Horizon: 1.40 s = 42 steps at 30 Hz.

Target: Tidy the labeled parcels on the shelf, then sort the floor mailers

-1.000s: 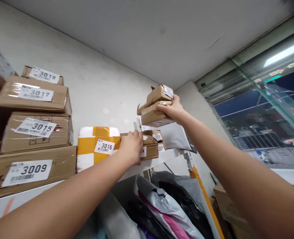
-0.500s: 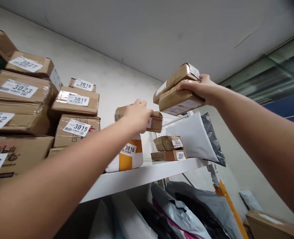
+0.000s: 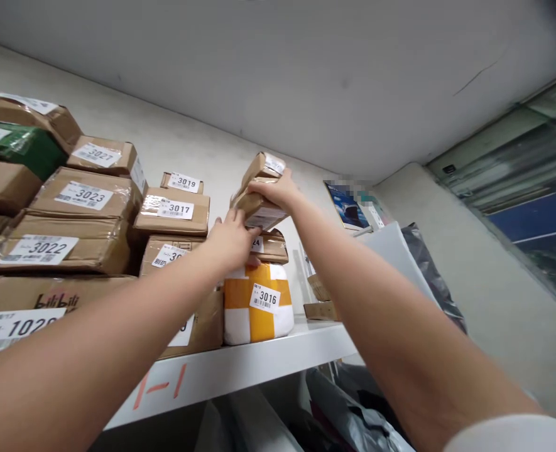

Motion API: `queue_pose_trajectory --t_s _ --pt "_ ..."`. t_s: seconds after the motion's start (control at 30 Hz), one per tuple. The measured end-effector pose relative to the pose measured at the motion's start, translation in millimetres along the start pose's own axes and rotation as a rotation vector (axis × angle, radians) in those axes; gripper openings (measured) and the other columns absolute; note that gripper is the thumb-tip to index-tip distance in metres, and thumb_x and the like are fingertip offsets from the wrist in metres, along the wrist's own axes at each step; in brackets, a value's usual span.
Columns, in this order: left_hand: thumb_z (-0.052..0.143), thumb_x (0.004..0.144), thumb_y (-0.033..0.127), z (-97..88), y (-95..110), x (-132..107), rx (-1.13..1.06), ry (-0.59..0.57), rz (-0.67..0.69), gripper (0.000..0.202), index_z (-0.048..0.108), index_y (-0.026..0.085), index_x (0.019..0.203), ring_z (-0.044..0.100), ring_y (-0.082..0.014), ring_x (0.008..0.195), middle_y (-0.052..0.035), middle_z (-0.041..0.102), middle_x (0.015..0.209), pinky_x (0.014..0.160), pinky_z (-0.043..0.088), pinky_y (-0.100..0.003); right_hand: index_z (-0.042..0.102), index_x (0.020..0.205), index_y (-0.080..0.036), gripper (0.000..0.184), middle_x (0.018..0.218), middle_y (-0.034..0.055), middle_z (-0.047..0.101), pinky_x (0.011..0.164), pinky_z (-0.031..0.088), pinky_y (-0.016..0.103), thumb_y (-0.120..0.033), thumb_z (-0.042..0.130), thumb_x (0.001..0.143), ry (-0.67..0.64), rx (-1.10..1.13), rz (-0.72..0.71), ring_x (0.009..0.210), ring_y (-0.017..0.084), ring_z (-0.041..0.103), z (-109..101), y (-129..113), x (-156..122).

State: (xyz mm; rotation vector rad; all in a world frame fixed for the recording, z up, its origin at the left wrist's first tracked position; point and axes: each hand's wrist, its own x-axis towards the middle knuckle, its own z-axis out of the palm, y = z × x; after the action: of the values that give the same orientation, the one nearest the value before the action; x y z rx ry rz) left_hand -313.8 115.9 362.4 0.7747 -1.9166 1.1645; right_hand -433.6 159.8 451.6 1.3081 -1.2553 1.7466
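Observation:
My right hand grips two small cardboard boxes, one on top of the other and tilted, above the stack in the middle. Just below them, my left hand is closed on the left end of a flat cardboard box whose label ends in 24. That box rests on a white and orange parcel labelled 3016, which stands on the white shelf. My left fingers partly hide the flat box, and its far side is out of sight.
Stacked cardboard boxes with number labels, among them 3017 and 3023, fill the shelf's left part. Small boxes and a grey-white mailer bag are to the right. Plastic bags hang or lie beneath the shelf.
The view has turned left. My right hand has brought its two boxes left, close to my left hand. The left hand's box, raised before, now lies on the white and orange parcel.

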Motion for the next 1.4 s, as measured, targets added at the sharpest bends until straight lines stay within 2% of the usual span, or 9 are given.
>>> queue_pose_trajectory --t_s 0.13,0.4,0.53,0.83,1.03,1.13,1.23,1.33,1.4 --pt "0.054 0.083 0.038 10.2 25 -40 0.075 0.16 -0.01 0.05 0.054 0.018 0.128 0.033 -0.0412 0.133 -0.0221 0.042 0.139 0.106 0.032 -0.06 0.03 0.136 -0.019 0.107 0.126 0.0152 0.051 0.096 0.045 0.047 -0.057 0.074 0.046 -0.045 -0.067 0.04 0.124 0.035 0.043 32 -13 -8" --pt "0.044 0.084 0.027 30.9 22 -92 0.04 0.466 0.492 0.023 0.063 0.017 0.093 0.056 -0.0288 0.103 -0.0138 0.063 0.104 0.099 0.042 -0.054 0.019 0.142 -0.01 0.12 0.13 0.0207 0.05 0.101 0.04 0.049 -0.062 0.073 0.048 -0.121 -0.081 0.146 0.128 0.037 0.038 53 -5 -9" --pt "0.047 0.081 0.029 31.1 15 -96 0.005 0.47 0.508 0.019 0.062 0.017 0.084 0.056 -0.0265 0.096 -0.0104 0.061 0.093 0.094 0.045 -0.049 0.024 0.14 -0.013 0.115 0.131 0.0185 0.05 0.104 0.037 0.048 -0.064 0.071 0.049 -0.098 -0.073 0.129 0.128 0.037 0.038 54 -2 -13" --pt "0.049 0.08 0.03 45.2 7 -102 -0.044 0.416 0.486 0.018 0.061 0.018 0.082 0.056 -0.0271 0.092 -0.0093 0.061 0.093 0.088 0.047 -0.046 0.016 0.144 -0.01 0.126 0.138 0.0209 0.043 0.107 0.034 0.048 -0.066 0.073 0.047 -0.115 -0.086 0.166 0.132 0.037 0.034 50 -1 -17" --pt "0.051 0.078 0.027 47.9 9 -102 -0.071 0.418 0.506 0.013 0.06 0.018 0.081 0.057 -0.0265 0.089 -0.0084 0.061 0.092 0.083 0.048 -0.045 0.017 0.144 -0.012 0.124 0.14 0.0227 0.041 0.107 0.034 0.051 -0.078 0.065 0.051 -0.115 -0.041 0.192 0.132 0.038 0.035 49 1 -18" --pt "0.05 0.078 0.027 48.0 10 -100 -0.082 0.418 0.517 0.013 0.06 0.019 0.08 0.057 -0.0269 0.088 -0.0089 0.061 0.091 0.081 0.049 -0.044 0.012 0.146 -0.01 0.121 0.143 0.0251 0.038 0.109 0.03 0.055 -0.085 0.052 0.061 -0.132 -0.017 0.203 0.134 0.041 0.033 41 2 -17" --pt "0.049 0.081 0.027 48.9 12 -100 -0.091 0.425 0.522 0.014 0.061 0.019 0.082 0.058 -0.0277 0.091 -0.0104 0.064 0.095 0.082 0.049 -0.044 0.012 0.149 -0.012 0.113 0.148 0.0238 0.034 0.11 0.028 0.057 -0.088 0.035 0.069 -0.071 -0.026 0.176 0.137 0.041 0.031 18 23 -9" --pt "0.05 0.083 0.029 50.2 12 -106 -0.1 0.476 0.525 0.015 0.062 0.02 0.083 0.058 -0.0275 0.095 -0.0105 0.065 0.101 0.082 0.049 -0.043 0.03 0.144 -0.013 0.098 0.146 0.0218 0.039 0.112 0.027 0.053 -0.084 0.029 0.076 0.083 -0.159 0.13 0.137 0.037 0.035 -24 79 -3" --pt "0.053 0.081 0.031 51.2 12 -113 -0.101 0.511 0.522 0.014 0.063 0.022 0.083 0.058 -0.0269 0.094 -0.0097 0.066 0.101 0.081 0.049 -0.042 0.038 0.14 -0.011 0.095 0.142 0.0243 0.044 0.112 0.026 0.055 -0.081 0.036 0.076 0.17 -0.29 0.186 0.136 0.037 0.037 -56 130 -11"
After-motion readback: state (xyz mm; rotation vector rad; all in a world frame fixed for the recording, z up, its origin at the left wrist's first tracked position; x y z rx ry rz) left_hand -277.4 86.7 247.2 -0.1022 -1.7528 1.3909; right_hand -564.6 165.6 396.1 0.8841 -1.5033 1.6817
